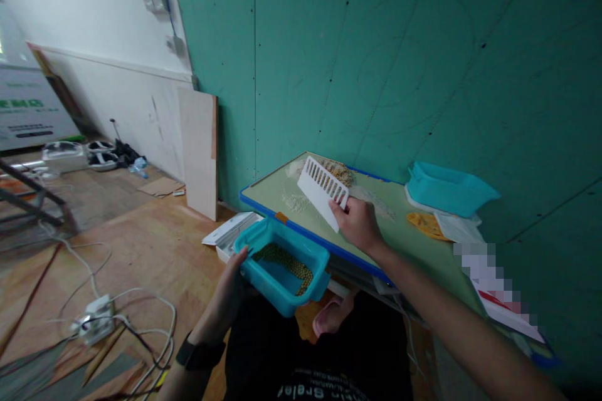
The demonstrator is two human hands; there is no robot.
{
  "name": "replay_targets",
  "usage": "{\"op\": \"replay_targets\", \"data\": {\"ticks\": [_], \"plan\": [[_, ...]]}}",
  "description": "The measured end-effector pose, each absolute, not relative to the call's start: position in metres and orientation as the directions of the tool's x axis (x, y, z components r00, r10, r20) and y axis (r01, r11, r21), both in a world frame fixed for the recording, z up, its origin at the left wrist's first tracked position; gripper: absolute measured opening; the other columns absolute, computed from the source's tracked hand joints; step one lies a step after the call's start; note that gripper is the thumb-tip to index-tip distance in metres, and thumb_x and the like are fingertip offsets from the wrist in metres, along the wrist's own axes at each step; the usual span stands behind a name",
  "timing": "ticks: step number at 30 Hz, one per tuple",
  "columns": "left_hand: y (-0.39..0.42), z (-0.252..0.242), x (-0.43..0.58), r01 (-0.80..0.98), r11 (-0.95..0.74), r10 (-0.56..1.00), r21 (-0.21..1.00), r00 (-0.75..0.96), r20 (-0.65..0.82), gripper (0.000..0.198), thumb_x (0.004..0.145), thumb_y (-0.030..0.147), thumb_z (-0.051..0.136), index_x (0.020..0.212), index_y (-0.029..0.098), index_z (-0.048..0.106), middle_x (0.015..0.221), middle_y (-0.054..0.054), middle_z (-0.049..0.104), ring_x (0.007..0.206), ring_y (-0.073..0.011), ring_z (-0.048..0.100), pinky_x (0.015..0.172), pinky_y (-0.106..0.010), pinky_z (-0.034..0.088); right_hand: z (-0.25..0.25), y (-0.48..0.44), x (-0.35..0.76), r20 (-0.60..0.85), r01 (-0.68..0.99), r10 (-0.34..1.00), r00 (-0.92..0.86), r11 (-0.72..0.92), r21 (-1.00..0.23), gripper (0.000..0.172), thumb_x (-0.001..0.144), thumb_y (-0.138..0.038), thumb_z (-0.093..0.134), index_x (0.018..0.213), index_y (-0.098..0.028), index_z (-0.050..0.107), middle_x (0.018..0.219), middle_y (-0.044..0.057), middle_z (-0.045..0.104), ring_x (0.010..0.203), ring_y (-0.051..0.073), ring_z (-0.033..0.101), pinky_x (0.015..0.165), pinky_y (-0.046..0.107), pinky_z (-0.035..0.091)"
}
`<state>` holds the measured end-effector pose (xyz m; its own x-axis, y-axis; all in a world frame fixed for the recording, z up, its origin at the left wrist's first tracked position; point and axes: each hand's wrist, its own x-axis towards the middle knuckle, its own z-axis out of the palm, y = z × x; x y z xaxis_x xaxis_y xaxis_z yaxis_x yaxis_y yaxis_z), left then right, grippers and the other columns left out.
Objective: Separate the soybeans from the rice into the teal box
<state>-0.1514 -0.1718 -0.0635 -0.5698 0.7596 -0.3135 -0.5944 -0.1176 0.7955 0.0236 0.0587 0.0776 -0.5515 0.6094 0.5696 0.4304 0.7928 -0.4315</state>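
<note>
My left hand (231, 282) grips the left end of a turquoise plastic tub (275, 301), held tilted over my lap by the table's front edge. Small round greenish-yellow beans (294, 266) lie inside it. In my right hand (360, 225) is a white flat scraper (322, 197) with a row of slots along its far edge, raised over the tabletop (418, 257). Beyond the scraper, a heap of tan grains or beans (339, 170) lies near the wall, partly hidden. Pale powder (295, 202) is scattered around it.
Another turquoise tub (449, 189) stands at the table's right, near a yellow-orange cloth (427, 225) and white packets. A white box (235, 230) sits left of the held tub. A board (200, 153) leans on the wall; a power strip (96, 319) with cables lies on the floor.
</note>
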Motion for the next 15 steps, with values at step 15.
{"op": "replay_targets", "data": {"ticks": [15], "plan": [[-0.181, -0.065, -0.150, -0.605, -0.129, 0.695, 0.786, -0.620, -0.363, 0.074, 0.094, 0.058, 0.077, 0.158, 0.025, 0.062, 0.128, -0.012, 0.083, 0.123, -0.0372, 0.076, 0.091, -0.044, 0.067, 0.091, 0.096, 0.002, 0.549, 0.499, 0.638, -0.540, 0.768, -0.402, 0.032, 0.098, -0.035, 0.071, 0.072, -0.017, 0.078, 0.077, 0.019, 0.081, 0.069, 0.027, 0.073, 0.063, 0.035, 0.046]]}}
